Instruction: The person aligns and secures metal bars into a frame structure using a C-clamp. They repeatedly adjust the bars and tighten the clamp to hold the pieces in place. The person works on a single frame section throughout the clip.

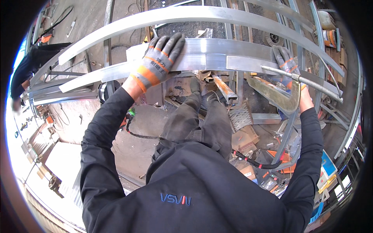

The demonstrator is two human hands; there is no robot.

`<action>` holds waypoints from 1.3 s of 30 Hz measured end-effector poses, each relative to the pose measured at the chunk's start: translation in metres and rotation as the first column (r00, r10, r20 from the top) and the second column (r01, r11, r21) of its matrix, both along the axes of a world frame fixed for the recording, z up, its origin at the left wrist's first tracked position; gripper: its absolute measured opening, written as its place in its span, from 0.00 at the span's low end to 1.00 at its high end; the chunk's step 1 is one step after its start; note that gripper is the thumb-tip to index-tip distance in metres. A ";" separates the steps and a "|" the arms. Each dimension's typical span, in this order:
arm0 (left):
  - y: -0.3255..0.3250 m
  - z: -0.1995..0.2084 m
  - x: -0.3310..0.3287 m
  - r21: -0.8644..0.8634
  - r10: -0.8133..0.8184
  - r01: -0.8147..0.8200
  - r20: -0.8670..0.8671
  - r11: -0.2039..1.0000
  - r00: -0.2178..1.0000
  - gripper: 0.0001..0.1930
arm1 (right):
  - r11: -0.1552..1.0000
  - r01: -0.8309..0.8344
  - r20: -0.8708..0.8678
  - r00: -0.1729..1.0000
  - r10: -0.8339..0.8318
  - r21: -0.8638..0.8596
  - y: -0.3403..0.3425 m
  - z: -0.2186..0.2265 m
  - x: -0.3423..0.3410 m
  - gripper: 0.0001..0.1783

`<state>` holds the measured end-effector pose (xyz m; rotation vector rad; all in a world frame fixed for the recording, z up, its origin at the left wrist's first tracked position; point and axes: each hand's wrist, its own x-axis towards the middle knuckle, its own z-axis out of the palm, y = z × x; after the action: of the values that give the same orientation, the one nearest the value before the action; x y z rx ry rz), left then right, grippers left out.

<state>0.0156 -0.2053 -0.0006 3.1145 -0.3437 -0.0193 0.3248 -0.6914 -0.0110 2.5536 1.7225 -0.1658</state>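
My left hand (159, 60), in a grey glove with orange bands, lies flat with fingers spread on a long silver metal bar (217, 52) that runs across in front of me. At the bar's right end my right hand (286, 66), gloved the same way, grips a welding torch (272, 70) with a ribbed metal hose running off to the right. A clear curved face shield (278, 93) hangs just below that hand. A second, longer bar (202, 15) arcs across beyond the first.
The bars belong to a metal frame (62, 87) of several rails. Below lie scrap steel, a mesh piece (240, 116), cardboard and a black cable (256, 163) on a concrete floor. Another person in dark clothes (27, 70) stands at far left.
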 end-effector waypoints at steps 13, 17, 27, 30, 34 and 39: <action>0.011 -0.001 -0.001 -0.102 0.043 -0.040 0.018 0.994 0.999 0.67 | 0.987 0.142 -0.116 0.984 -0.133 0.074 -0.001 0.007 -0.013 0.62; 0.014 -0.010 0.005 0.092 -0.022 0.022 0.000 0.996 1.000 0.54 | 0.982 0.176 -0.119 0.979 -0.167 0.071 -0.011 -0.003 -0.010 0.61; 0.000 0.003 0.013 -0.112 0.035 -0.041 -0.055 0.993 0.998 0.60 | 0.970 0.237 -0.124 0.965 -0.230 0.050 -0.015 -0.028 0.000 0.60; -0.002 0.003 0.013 -0.130 0.045 -0.052 -0.058 0.990 0.997 0.63 | 0.975 0.220 -0.153 0.965 -0.212 0.037 -0.013 -0.024 0.000 0.57; -0.004 0.001 0.015 -0.102 0.030 -0.032 -0.019 0.994 0.999 0.64 | 0.968 0.245 -0.256 0.940 -0.226 0.048 -0.006 -0.012 -0.003 0.57; -0.002 -0.003 0.014 -0.144 0.052 -0.059 -0.049 0.988 0.997 0.63 | 0.965 0.238 -0.195 0.957 -0.214 0.110 0.009 0.000 -0.011 0.51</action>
<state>0.0301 -0.2070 -0.0039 2.9724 -0.2452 -0.0616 0.3133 -0.6822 -0.0107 2.9147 1.5352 -0.3136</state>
